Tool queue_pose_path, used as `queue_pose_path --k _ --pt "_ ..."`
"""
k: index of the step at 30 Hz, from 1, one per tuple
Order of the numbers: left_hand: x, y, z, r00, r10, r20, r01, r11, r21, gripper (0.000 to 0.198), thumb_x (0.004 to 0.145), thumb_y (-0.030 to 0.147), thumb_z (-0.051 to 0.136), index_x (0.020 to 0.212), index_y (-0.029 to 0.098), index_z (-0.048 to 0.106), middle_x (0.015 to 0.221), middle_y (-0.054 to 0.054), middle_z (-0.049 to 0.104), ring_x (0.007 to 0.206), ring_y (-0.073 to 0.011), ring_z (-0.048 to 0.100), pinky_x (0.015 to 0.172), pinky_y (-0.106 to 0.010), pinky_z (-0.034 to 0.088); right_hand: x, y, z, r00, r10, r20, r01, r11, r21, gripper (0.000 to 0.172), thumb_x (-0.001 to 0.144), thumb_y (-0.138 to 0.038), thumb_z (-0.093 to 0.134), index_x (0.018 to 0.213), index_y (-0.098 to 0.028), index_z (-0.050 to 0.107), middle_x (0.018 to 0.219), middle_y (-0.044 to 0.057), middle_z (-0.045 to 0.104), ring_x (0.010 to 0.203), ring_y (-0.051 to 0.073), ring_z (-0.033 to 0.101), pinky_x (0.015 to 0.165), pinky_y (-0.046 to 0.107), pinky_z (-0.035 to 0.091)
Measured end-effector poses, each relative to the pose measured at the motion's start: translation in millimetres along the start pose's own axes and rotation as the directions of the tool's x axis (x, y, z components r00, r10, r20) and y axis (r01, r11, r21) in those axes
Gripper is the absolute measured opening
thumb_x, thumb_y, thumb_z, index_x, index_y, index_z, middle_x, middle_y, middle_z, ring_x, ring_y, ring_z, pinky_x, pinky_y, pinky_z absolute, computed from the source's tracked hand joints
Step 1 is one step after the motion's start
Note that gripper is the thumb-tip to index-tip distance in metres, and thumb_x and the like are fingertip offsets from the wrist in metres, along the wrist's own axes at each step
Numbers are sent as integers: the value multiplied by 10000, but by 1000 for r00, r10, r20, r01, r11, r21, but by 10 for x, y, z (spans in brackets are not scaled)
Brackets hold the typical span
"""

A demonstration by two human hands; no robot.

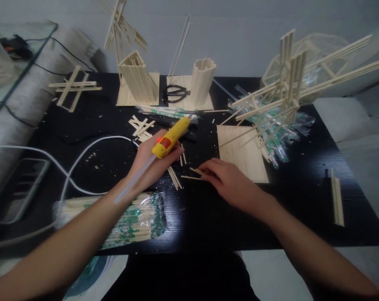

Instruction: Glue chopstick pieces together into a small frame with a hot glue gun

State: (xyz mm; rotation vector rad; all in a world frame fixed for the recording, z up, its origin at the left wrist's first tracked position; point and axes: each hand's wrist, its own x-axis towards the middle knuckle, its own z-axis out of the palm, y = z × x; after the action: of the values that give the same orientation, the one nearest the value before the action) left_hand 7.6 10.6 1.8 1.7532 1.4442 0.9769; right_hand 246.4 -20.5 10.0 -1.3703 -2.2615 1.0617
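My left hand (147, 164) is wrapped round a yellow hot glue gun (173, 136); its nozzle points away from me and a clear glue stick (134, 177) juts from its back over my wrist. With fingertips pinched, my right hand (229, 180) holds short wooden sticks (191, 177) just above the black table, their free ends pointing left. Between the hands lie loose cut sticks (175, 177). More short pieces (141, 127) are heaped beyond my left hand. A dark tool, partly hidden behind the glue gun, cannot be made out.
Two stick-built towers (139, 79) (203, 81) stand on bases at the back, with black-handled scissors (176, 93) between. A windmill-like stick frame (290, 88) rises right, near a flat stick panel (239, 152). A bag of chopsticks (136, 221) and a white cable (83, 154) lie left.
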Motion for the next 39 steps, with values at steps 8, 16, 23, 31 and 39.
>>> queue_pose_path --k 8,16,23,31,39 --pt "-62 187 12 996 -12 84 32 973 -230 183 810 327 862 914 228 748 951 -22 795 897 -204 752 896 -370 590 110 25 70 971 151 187 -237 483 843 182 833 -327 834 961 -212 774 875 -3 770 835 151 733 901 358 583" --pt "-99 170 48 995 -13 103 51 926 -375 258 767 271 896 933 214 706 972 -22 804 932 -222 780 873 -360 636 118 7 206 947 150 284 -313 240 919 261 737 -304 932 921 -185 790 905 15 798 864 150 782 860 298 625" --pt "-137 156 88 987 -10 160 75 912 -404 295 763 276 902 978 231 705 995 -20 801 894 -213 782 828 -355 652 133 6 208 950 149 276 -303 207 930 264 751 -306 925 917 -177 766 892 27 809 875 160 794 898 327 638" --pt "-140 190 77 985 -20 170 79 934 -349 301 759 296 901 986 244 711 1032 -31 798 922 -222 778 838 -365 647 134 3 225 961 148 235 -260 182 948 256 757 -301 923 919 -181 766 891 19 809 848 162 803 864 329 661" --pt "-142 175 87 985 -40 168 98 930 -355 313 750 313 903 980 236 705 1023 -42 801 902 -231 778 835 -379 647 140 -33 219 949 198 246 -284 195 939 327 677 -357 962 861 -179 759 813 8 800 816 177 804 830 328 668"
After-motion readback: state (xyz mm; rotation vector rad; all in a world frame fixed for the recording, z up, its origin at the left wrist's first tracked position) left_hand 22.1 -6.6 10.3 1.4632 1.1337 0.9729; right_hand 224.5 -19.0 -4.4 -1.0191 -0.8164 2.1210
